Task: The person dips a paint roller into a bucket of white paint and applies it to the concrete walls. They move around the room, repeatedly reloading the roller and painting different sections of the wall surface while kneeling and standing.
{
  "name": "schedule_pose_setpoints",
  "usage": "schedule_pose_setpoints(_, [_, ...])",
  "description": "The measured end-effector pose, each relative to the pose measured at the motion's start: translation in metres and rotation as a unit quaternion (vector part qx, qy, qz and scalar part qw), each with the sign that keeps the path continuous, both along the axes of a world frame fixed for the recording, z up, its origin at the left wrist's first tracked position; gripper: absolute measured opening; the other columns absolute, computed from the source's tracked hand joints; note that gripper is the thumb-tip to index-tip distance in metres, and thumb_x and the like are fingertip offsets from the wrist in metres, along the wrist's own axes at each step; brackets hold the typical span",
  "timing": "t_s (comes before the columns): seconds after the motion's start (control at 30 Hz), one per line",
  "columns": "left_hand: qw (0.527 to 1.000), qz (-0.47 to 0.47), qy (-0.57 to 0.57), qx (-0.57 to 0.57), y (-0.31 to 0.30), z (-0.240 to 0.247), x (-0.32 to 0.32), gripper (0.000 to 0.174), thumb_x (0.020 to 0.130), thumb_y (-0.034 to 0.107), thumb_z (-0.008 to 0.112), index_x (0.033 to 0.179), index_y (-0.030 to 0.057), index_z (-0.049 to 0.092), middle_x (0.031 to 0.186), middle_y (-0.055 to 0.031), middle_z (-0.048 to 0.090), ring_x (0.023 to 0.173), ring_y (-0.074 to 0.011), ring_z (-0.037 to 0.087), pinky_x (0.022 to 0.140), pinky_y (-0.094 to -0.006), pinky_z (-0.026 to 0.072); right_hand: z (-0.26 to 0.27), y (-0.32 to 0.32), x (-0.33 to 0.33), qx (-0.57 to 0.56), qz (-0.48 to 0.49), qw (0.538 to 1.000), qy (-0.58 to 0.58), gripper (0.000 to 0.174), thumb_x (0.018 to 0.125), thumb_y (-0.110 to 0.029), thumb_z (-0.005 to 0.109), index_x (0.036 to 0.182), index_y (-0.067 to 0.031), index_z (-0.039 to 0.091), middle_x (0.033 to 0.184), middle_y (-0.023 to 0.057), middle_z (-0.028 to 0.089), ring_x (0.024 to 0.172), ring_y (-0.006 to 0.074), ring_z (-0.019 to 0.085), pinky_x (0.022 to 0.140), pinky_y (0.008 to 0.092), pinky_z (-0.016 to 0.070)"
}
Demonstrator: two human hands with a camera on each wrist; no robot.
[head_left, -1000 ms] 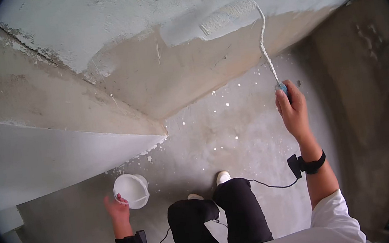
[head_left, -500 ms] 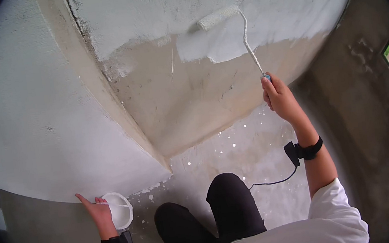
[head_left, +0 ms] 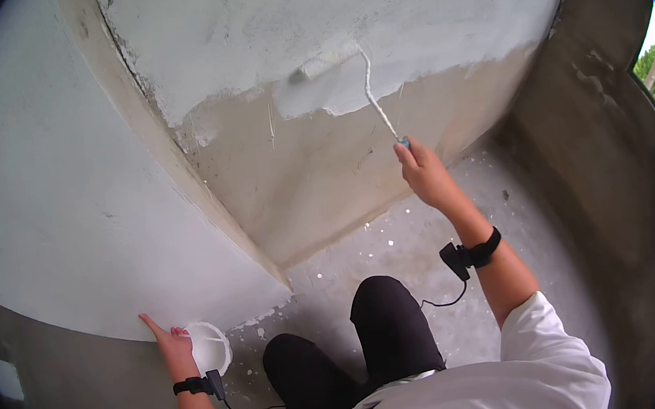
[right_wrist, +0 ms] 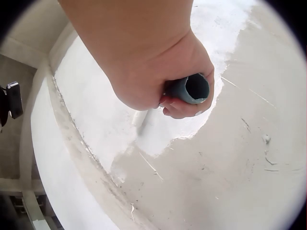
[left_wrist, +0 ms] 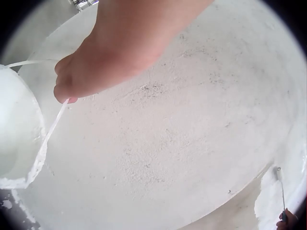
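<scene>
While the roller (head_left: 330, 60) rests against the wall (head_left: 313, 153), just above the ragged lower edge of the white coat (head_left: 298, 100), the right hand (head_left: 426, 174) grips its handle (right_wrist: 179, 90); bare wall lies open below, down to the floor (head_left: 422, 246). The left hand (head_left: 177, 347) holds the strap (left_wrist: 56, 122) of the bucket (left_wrist: 37, 165) beside the lower edge of the white panel (head_left: 118, 230).

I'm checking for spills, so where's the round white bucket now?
In the head view, the round white bucket is at lower left, held by its white handle in the left hand, left of the black trousers.
</scene>
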State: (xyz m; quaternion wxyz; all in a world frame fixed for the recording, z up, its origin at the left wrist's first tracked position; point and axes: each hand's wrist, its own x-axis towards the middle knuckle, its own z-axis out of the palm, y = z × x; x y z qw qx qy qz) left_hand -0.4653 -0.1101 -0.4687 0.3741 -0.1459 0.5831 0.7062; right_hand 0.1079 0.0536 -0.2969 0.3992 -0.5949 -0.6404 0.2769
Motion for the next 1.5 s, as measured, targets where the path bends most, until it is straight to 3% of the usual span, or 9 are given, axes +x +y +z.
schedule_pose_setpoints(0.1, [0.998, 0.011, -0.025, -0.051, 0.004, -0.015, -0.019, 0.108, 0.055, 0.09, 0.069, 0.129, 0.0145, 0.047, 0.093, -0.0022, 0.032, 0.073, -0.0137, 0.031, 0.062, -0.0262, 0.0316, -0.047, -0.008, -0.003, 0.015, -0.022, 0.999, -0.022, 0.038, 0.103, -0.032, 0.049, 0.091, 0.0035, 0.047, 0.07, 0.0245, 0.047, 0.062, 0.0386, 0.046, 0.063, 0.0465, 0.0417])
schedule_pose_setpoints(0.13, [0.999, 0.011, -0.026, -0.043, 0.004, -0.013, -0.017, 0.108, 0.055, 0.09, 0.069, 0.129, 0.0145, 0.047, 0.093, -0.0022, 0.032, 0.073, -0.0137, 0.031, 0.062, -0.0262, 0.0316, -0.071, -0.011, -0.002, 0.023, -0.023, 0.999, -0.023, 0.038, 0.103, -0.032, 0.049, 0.091, 0.0035, 0.047, 0.07, 0.0245, 0.047, 0.062, 0.0386, 0.046, 0.063, 0.0465, 0.0417])
schedule_pose_setpoints(0.27, [1.0, -0.01, 0.008, -0.002, 0.011, -0.019, -0.011, 0.108, 0.059, 0.091, 0.064, 0.137, 0.0201, 0.043, 0.091, -0.0018, 0.033, 0.064, -0.0129, 0.029, 0.06, -0.0247, 0.0296, -0.097, -0.02, -0.001, -0.028, -0.012, 0.998, 0.046, 0.036, 0.103, -0.033, 0.05, 0.09, 0.0004, 0.052, 0.064, 0.0117, 0.048, 0.056, 0.0218, 0.047, 0.056, 0.0367, 0.0402])
schedule_pose_setpoints(0.4, [0.999, -0.037, 0.023, 0.011, 0.007, -0.022, -0.014, 0.108, 0.065, 0.09, 0.061, 0.148, 0.0267, 0.031, 0.084, -0.0007, 0.032, 0.063, -0.0129, 0.029, 0.058, -0.0272, 0.0298, -0.057, -0.031, -0.009, -0.083, 0.009, 0.983, 0.166, 0.034, 0.103, -0.034, 0.051, 0.09, -0.0031, 0.056, 0.065, -0.0017, 0.046, 0.054, 0.0058, 0.041, 0.05, 0.0257, 0.0354])
schedule_pose_setpoints(0.53, [1.0, 0.004, 0.023, -0.011, 0.007, -0.014, -0.006, 0.115, 0.067, 0.087, 0.062, 0.155, 0.0266, 0.02, 0.081, -0.0002, 0.032, 0.063, -0.0129, 0.03, 0.056, -0.0293, 0.0305, 0.002, -0.034, -0.034, -0.092, 0.079, 0.961, 0.249, 0.034, 0.104, -0.033, 0.05, 0.091, -0.0026, 0.055, 0.064, -0.0013, 0.045, 0.052, 0.0069, 0.04, 0.047, 0.0252, 0.0342])
schedule_pose_setpoints(0.7, [0.997, 0.019, 0.079, -0.02, 0.008, -0.016, -0.007, 0.125, 0.068, 0.083, 0.067, 0.159, 0.0264, 0.003, 0.084, -0.0024, 0.034, 0.062, -0.0135, 0.03, 0.057, -0.0305, 0.0312, 0.008, -0.015, -0.056, -0.125, 0.132, 0.923, 0.338, 0.032, 0.105, -0.035, 0.046, 0.091, -0.0075, 0.052, 0.065, -0.0015, 0.044, 0.051, 0.0063, 0.038, 0.047, 0.0231, 0.0307])
schedule_pose_setpoints(1.03, [0.997, 0.024, 0.068, -0.011, 0.011, -0.034, -0.009, 0.131, 0.064, 0.086, 0.067, 0.159, 0.0271, 0.0, 0.092, -0.0031, 0.036, 0.067, -0.0139, 0.03, 0.062, -0.0311, 0.0315, -0.091, -0.046, -0.085, -0.209, 0.103, 0.903, 0.361, 0.035, 0.106, -0.038, 0.043, 0.089, -0.0079, 0.048, 0.059, 0.0001, 0.042, 0.047, 0.0093, 0.036, 0.044, 0.0254, 0.0294])
schedule_pose_setpoints(1.33, [0.995, 0.019, 0.093, -0.006, 0.013, -0.042, -0.021, 0.133, 0.062, 0.087, 0.067, 0.159, 0.028, 0.0, 0.106, -0.0074, 0.037, 0.072, -0.0161, 0.032, 0.065, -0.0324, 0.0331, -0.027, -0.03, -0.092, -0.106, 0.108, 0.936, 0.317, 0.034, 0.106, -0.039, 0.043, 0.091, -0.0091, 0.049, 0.057, -0.0029, 0.038, 0.044, 0.0063, 0.031, 0.041, 0.0246, 0.0253])
schedule_pose_setpoints(1.5, [0.995, 0.015, 0.093, -0.014, 0.012, -0.041, -0.02, 0.132, 0.062, 0.088, 0.067, 0.159, 0.0287, 0.0, 0.111, -0.0089, 0.039, 0.073, -0.0165, 0.033, 0.065, -0.0325, 0.0336, -0.064, -0.049, -0.102, -0.157, 0.065, 0.934, 0.315, 0.035, 0.106, -0.038, 0.043, 0.09, -0.0078, 0.048, 0.057, -0.0022, 0.039, 0.044, 0.0073, 0.031, 0.041, 0.0258, 0.0253])
